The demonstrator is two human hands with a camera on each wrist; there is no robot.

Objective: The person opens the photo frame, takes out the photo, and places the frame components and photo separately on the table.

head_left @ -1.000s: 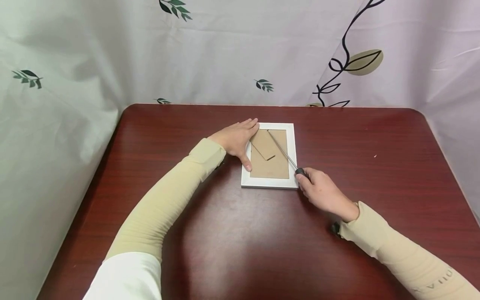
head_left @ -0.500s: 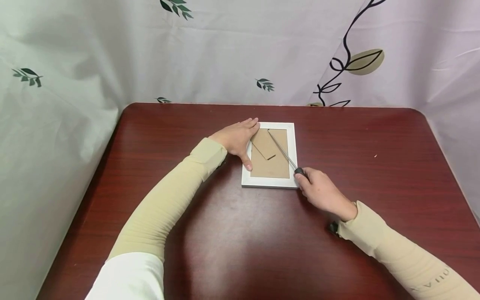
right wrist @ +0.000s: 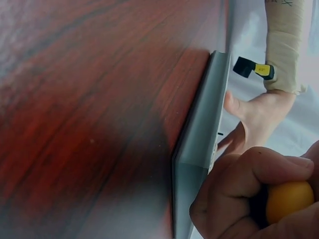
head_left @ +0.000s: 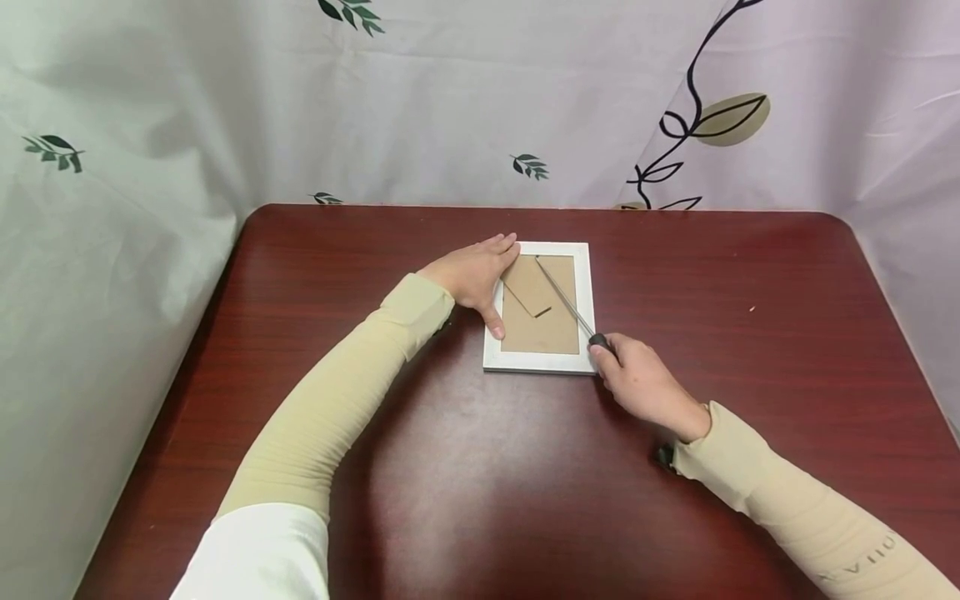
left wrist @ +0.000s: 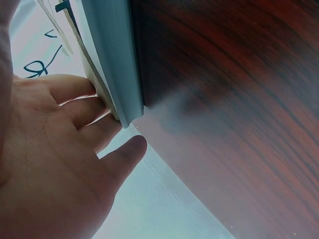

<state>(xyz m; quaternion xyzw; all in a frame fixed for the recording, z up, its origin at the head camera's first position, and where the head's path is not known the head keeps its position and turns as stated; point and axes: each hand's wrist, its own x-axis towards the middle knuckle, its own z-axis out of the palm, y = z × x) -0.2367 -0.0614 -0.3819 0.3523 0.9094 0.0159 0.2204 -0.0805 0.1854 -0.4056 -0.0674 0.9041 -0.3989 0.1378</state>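
Note:
A white picture frame (head_left: 540, 362) lies back side up on the table, showing its brown backing board (head_left: 543, 340). A stand flap (head_left: 527, 290) angles across that board, with a small dark strip at its end. My left hand (head_left: 472, 273) rests on the frame's left side, fingers and thumb spread; the left wrist view shows its fingers extended along the frame's edge. From the right, my right hand (head_left: 645, 379) grips a screwdriver (head_left: 567, 302), whose tip is at a small dark spot by the board's top edge. In the right wrist view, its yellow handle end (right wrist: 289, 201) shows inside the curled fingers.
The dark red wooden table (head_left: 465, 467) reaches back to a pale curtain (head_left: 450, 100) with a leaf pattern. A tiny white speck (head_left: 752, 309) lies on the table right of the frame. Both arms wear beige sleeves with small black devices at the wrists.

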